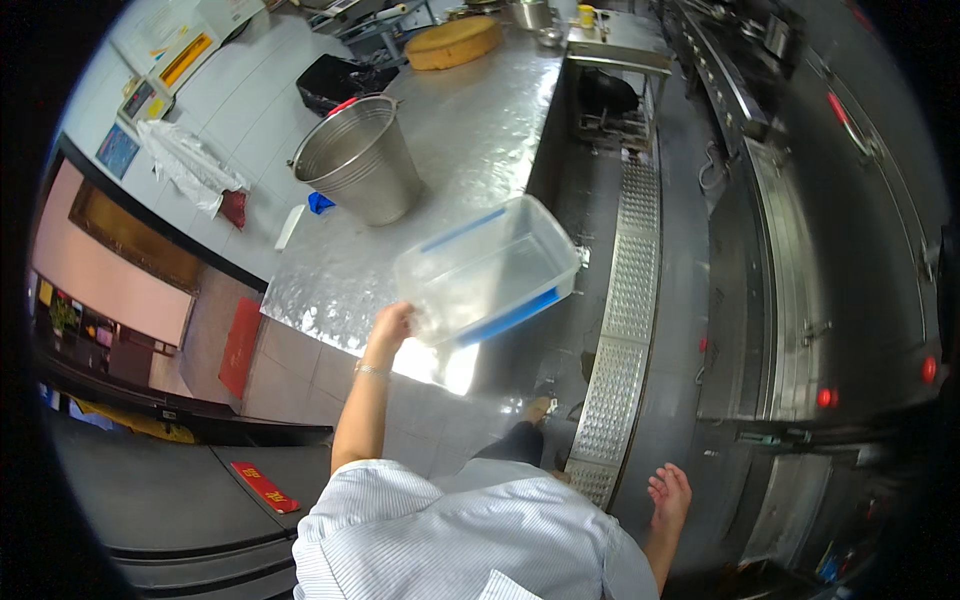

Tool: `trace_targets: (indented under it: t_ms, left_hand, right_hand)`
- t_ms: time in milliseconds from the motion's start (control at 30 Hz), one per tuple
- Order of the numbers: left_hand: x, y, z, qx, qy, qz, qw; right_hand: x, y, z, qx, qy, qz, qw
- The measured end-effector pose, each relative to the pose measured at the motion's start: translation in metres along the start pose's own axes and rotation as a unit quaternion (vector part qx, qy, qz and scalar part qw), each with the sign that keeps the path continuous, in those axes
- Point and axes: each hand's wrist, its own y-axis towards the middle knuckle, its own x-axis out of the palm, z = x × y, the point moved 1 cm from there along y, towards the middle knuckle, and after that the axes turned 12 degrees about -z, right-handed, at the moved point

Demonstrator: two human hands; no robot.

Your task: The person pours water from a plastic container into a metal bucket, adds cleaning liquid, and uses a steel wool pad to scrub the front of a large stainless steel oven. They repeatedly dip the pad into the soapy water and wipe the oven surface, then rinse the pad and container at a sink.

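My left hand (393, 323) grips the near left end of a clear plastic container (498, 255) with blue strips along its long sides. The container is lidless and tilted, held over the corner of the steel table (470, 130), and its right part reaches past the table edge. I see nothing inside it. Whether its base touches the table, I cannot tell. Low at my right side hangs my right hand (670, 490), fingers loosely bent and a little apart, holding nothing.
On the table stand a metal bucket (365, 165) and, farther off, a round wooden chopping board (453, 43). A black plastic bag (340, 83) lies beside the bucket. A grated drain strip (625, 290) runs along the floor. Steel cabinets (800, 280) line the right side.
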Motion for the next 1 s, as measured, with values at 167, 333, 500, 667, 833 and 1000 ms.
trace_targets:
  t_ms: [167,333,500,667,833,1000]
  left_hand:
    - [-0.084,0.015,0.045,-0.049,0.110,0.038,0.992]
    - [-0.136,0.054,0.099,-0.165,0.605,0.091,0.774]
    - [-0.081,0.128,0.219,0.104,0.003,0.145,0.984]
    - [-0.114,0.206,0.258,0.079,-0.136,0.095,0.983]
    - [-0.109,0.233,0.247,0.049,-0.180,0.174,0.967]
    - [-0.096,0.217,0.242,0.065,-0.163,0.111,0.978]
  right_hand:
    - [0.054,0.042,-0.018,0.008,-0.017,0.008,1.000]
    - [0.126,0.070,-0.035,0.035,-0.036,-0.040,0.998]
    - [0.184,0.099,-0.067,0.009,-0.111,-0.060,0.992]
    - [0.213,0.117,-0.076,0.012,-0.131,-0.110,0.985]
    - [0.263,0.142,-0.067,0.044,-0.207,-0.201,0.956]
    - [0.345,0.175,-0.022,-0.022,-0.306,-0.370,0.877]
